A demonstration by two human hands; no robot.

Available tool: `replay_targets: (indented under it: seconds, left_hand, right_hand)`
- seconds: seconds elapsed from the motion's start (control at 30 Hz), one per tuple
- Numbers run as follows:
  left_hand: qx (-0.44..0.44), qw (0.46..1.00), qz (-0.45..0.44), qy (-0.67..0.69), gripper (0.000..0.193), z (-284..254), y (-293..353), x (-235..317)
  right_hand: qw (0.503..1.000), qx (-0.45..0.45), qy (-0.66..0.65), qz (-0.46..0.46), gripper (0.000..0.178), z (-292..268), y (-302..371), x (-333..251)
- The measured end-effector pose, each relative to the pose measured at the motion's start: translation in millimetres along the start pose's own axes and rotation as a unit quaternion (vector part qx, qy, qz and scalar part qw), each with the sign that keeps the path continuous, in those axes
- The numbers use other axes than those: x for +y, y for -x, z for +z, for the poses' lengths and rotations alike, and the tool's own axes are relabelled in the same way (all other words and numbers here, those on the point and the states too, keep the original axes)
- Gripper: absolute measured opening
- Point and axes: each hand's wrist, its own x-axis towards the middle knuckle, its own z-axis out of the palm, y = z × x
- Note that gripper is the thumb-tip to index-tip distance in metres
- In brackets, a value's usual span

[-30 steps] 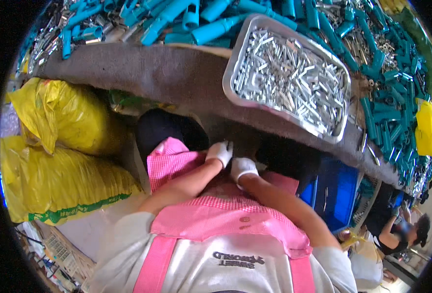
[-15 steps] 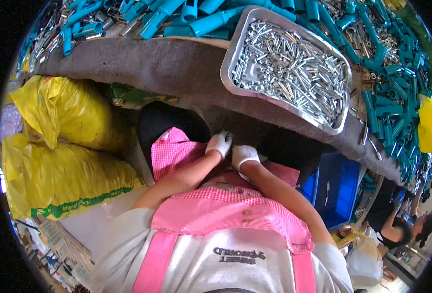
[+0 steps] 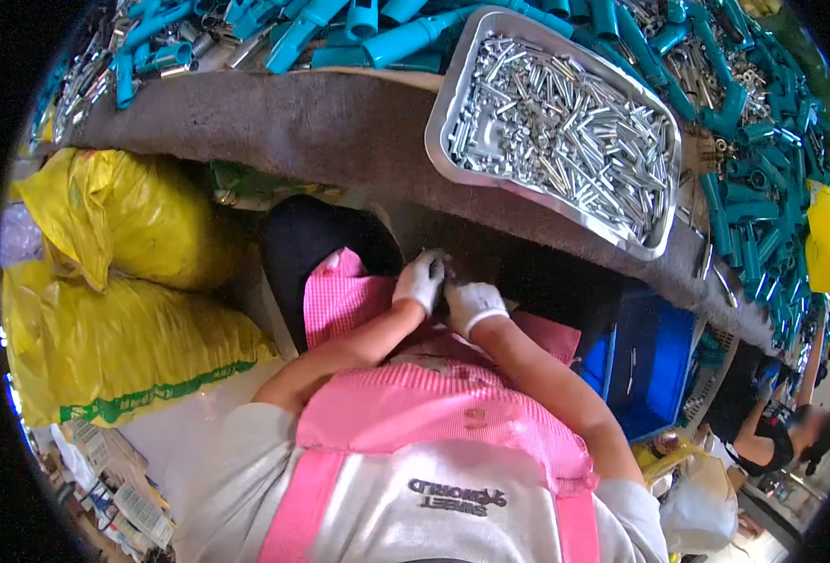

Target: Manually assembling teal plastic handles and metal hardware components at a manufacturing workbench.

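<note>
Beyond the fingers [image 3: 436, 258], the brown surface [image 3: 246, 122] carries teal tubes [image 3: 419, 39] and a metal tray [image 3: 441, 131]. Left hand [image 3: 421, 281] and right hand [image 3: 472, 298] curl narrowly, close together, just beside the pink apron [image 3: 434, 410]; whether they hold something, I cannot tell. Anything held could slip down, if white gloves [image 3: 482, 308] dull the touch.

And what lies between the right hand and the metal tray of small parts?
Head view: from the right hand, a dark stretch too dim to identify, then the grey-brown bench edge, up to the metal tray.
</note>
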Motion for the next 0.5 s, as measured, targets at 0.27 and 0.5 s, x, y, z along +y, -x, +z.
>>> replay_targets:
  seconds: [0.27,0.5]
  left_hand:
    - [0.057,0.997,0.034,0.028,0.022,-8.0,0.1,-0.9]
    - [-0.023,0.989,-0.036,0.141,0.023,-4.4,-3.5,-16.7]
  right_hand:
    - [0.999,0.047,-0.010,-0.005,0.020,-1.5,-3.4,-6.8]
    - [0.999,0.031,-0.041,0.001,0.051,10.0,4.6,-0.6]
